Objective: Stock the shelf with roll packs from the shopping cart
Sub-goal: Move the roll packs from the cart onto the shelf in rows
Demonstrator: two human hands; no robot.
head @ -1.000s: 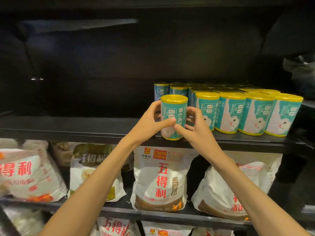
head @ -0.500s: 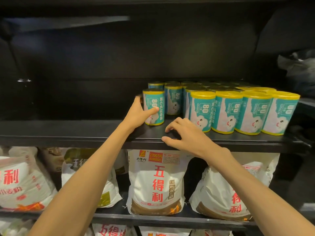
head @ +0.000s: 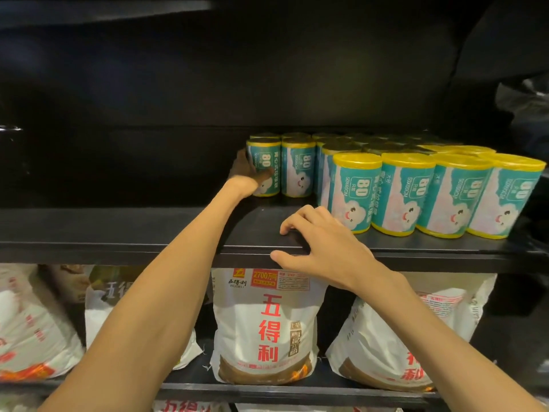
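Note:
Several teal roll packs with yellow ends stand upright on the black shelf (head: 118, 230), filling its right half. My left hand (head: 245, 175) reaches deep into the shadow and grips the leftmost roll pack (head: 267, 169) at the back row, fingers round its left side and thumb across its front. That pack stands on the shelf beside another roll pack (head: 298, 168). My right hand (head: 322, 248) rests on the shelf's front edge, fingers loosely bent and holding nothing, just left of the front row's roll pack (head: 355, 191). The shopping cart is out of view.
Below the shelf, large white flour bags with red characters (head: 267, 325) stand on a lower shelf (head: 297, 394). The upper shelf's left half is bare and dark. A dark crumpled object (head: 525, 114) sits at the far right.
My left hand has pushed the roll pack from the shelf's front to the back row. My right hand let go of it and settled on the shelf's front edge.

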